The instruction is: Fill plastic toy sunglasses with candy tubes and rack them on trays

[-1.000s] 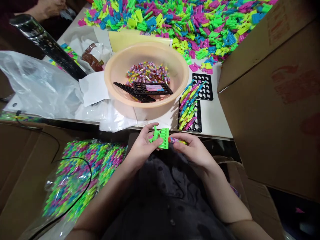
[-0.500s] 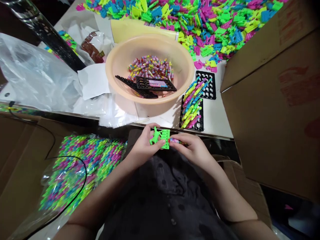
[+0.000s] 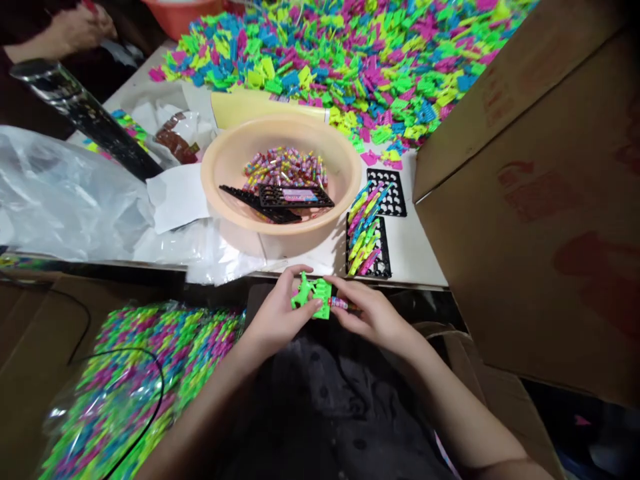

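Note:
My left hand (image 3: 280, 313) pinches a bright green plastic toy piece (image 3: 323, 293), which has an animal-like figure at one end and a slotted panel at the other. Closed around a small printed tube (image 3: 339, 303) is my right hand (image 3: 373, 315). The tube's red end meets the right edge of the green panel; whether it sits inside cannot be made out. Both hands are above my lap, just below the table edge. Beyond them a peach basin (image 3: 213, 193) contains many similar tubes (image 3: 280, 165) and black perforated trays (image 3: 295, 196).
Right of the basin, slim coloured pieces (image 3: 365, 230) stand on a black grid (image 3: 383, 250), beside another grid (image 3: 397, 200). Loose plastic pieces (image 3: 350, 60) heap behind. A cardboard box (image 3: 525, 200) walls the right; bagged pieces (image 3: 135, 373) lie lower left. Another person's hand (image 3: 75, 30) shows upper left.
The view has tilted up, so the table things appear lower and another person's hands show at upper left. My hands keep the green piece and tube together at the panel's edge.

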`<state>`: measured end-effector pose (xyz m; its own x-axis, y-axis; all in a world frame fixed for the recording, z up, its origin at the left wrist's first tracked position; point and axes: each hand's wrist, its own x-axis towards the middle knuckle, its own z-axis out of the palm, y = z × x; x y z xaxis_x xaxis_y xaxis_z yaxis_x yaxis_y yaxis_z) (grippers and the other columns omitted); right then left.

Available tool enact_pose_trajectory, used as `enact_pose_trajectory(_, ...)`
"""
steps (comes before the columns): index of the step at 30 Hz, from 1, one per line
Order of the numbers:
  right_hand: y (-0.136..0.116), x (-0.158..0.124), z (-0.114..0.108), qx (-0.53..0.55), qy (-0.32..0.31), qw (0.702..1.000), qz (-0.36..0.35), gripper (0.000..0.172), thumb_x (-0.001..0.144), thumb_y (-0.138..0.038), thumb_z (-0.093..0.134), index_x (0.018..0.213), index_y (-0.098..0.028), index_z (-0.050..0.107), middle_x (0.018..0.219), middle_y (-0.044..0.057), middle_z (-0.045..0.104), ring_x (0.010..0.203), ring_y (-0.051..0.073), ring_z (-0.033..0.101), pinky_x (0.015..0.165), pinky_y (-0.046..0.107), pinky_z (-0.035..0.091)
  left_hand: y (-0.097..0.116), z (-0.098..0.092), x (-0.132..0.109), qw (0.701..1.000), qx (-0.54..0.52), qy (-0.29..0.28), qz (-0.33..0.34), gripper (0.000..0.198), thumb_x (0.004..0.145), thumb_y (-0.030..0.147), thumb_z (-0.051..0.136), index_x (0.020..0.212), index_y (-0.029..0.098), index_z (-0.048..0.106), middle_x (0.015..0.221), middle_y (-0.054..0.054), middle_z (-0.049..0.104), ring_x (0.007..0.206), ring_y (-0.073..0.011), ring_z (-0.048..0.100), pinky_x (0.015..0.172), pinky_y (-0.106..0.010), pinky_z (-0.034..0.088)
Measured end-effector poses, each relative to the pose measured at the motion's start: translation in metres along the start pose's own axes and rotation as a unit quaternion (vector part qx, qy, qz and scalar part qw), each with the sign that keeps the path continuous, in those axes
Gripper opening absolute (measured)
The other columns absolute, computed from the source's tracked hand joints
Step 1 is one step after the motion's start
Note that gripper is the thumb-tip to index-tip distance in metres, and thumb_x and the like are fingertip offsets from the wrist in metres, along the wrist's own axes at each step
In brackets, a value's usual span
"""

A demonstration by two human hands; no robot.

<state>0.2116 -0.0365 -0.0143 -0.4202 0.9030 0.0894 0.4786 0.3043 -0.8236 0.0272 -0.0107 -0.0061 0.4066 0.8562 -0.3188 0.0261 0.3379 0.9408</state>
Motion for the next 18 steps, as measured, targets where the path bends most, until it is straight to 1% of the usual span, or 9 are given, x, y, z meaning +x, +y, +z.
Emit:
enact_pose_trajectory(4,0.003,-0.006,0.002,-0.013,0.016,1.0,-0.009,0.048,0.086,-0.022,0.049,0.133,-0.023,0.04,0.112,0.009,0.062,0.099,0.019,0.059,0.084,0.03,0.048,0.001,0.005,0.0,1.0,0.015,-0.008,-0.018,0.043,0.073,0.025,0.062,0.11,0.02,0.039,0.087,-0.001,0.057,0.08,-0.0146,0.058,0.072,-0.027,0.047)
enact_pose_trajectory(7,0.0,-0.012,-0.001,-0.052,0.034,0.998,-0.013,0.048,0.087,-0.023,0.049,0.134,-0.023,0.037,0.11,0.009,0.062,0.098,0.02,0.058,0.085,0.033,0.047,0.004,0.007,0.001,0.999,0.04,-0.013,-0.009,0.043,0.075,0.027,0.06,0.112,0.02,0.039,0.09,-0.003,0.058,0.086,-0.0162,0.058,0.077,-0.03,0.047)
enact_pose_trajectory(9,-0.006,-0.017,-0.008,-0.102,0.075,0.992,-0.004,0.042,0.086,-0.026,0.053,0.126,-0.022,0.045,0.1,0.009,0.064,0.092,0.021,0.058,0.082,0.035,0.047,0.008,0.009,0.001,0.998,0.061,-0.009,-0.003,0.045,0.076,0.029,0.061,0.114,0.021,0.039,0.092,-0.004,0.059,0.087,-0.0171,0.059,0.078,-0.031,0.047)
enact_pose_trajectory(11,-0.013,-0.022,-0.019,-0.166,0.116,0.979,0.001,0.026,0.084,-0.027,0.057,0.109,-0.023,0.057,0.09,0.008,0.065,0.084,0.021,0.058,0.076,0.036,0.046,0.014,0.013,0.001,0.998,0.059,-0.017,-0.007,0.051,0.076,0.033,0.061,0.119,0.02,0.037,0.092,-0.004,0.06,0.084,-0.0175,0.06,0.076,-0.031,0.048)
enact_pose_trajectory(13,-0.014,-0.026,-0.034,-0.218,0.161,0.962,-0.02,0.013,0.084,-0.025,0.057,0.095,-0.023,0.062,0.087,0.007,0.066,0.081,0.021,0.058,0.073,0.036,0.043,0.026,0.018,-0.001,0.998,0.035,-0.057,-0.012,0.06,0.077,0.039,0.06,0.126,0.019,0.032,0.09,-0.005,0.061,0.079,-0.0178,0.061,0.074,-0.032,0.049)
enact_pose_trajectory(14,-0.011,-0.028,-0.041,-0.228,0.185,0.955,-0.034,0.011,0.084,-0.023,0.057,0.094,-0.023,0.063,0.087,0.006,0.067,0.081,0.02,0.058,0.072,0.036,0.042,0.035,0.022,-0.002,0.996,0.021,-0.084,-0.005,0.063,0.079,0.043,0.057,0.13,0.02,0.029,0.091,-0.006,0.062,0.078,-0.0183,0.062,0.074,-0.033,0.049)
enact_pose_trajectory(16,0.004,-0.029,-0.056,-0.208,0.254,0.943,-0.046,0.011,0.084,-0.023,0.056,0.093,-0.023,0.064,0.088,0.006,0.068,0.082,0.02,0.058,0.073,0.036,0.042,0.054,0.029,-0.006,0.99,0.019,-0.131,0.039,0.065,0.082,0.044,0.052,0.137,0.023,0.024,0.098,-0.008,0.064,0.083,-0.0202,0.064,0.079,-0.035,0.048)
enact_pose_trajectory(17,0.016,-0.027,-0.063,-0.181,0.299,0.936,-0.032,0.01,0.084,-0.024,0.056,0.09,-0.023,0.065,0.086,0.005,0.068,0.081,0.02,0.059,0.072,0.036,0.044,0.064,0.034,-0.009,0.987,0.036,-0.142,0.071,0.064,0.081,0.042,0.054,0.137,0.025,0.028,0.103,-0.009,0.063,0.09,-0.0222,0.063,0.084,-0.036,0.046)
enact_pose_trajectory(18,0.031,-0.024,-0.069,-0.143,0.345,0.928,-0.007,0.009,0.083,-0.026,0.057,0.086,-0.022,0.065,0.084,0.005,0.068,0.079,0.02,0.06,0.072,0.035,0.045,0.072,0.038,-0.012,0.983,0.057,-0.144,0.104,0.062,0.079,0.039,0.059,0.134,0.028,0.035,0.107,-0.009,0.063,0.098,-0.0246,0.061,0.089,-0.037,0.044)
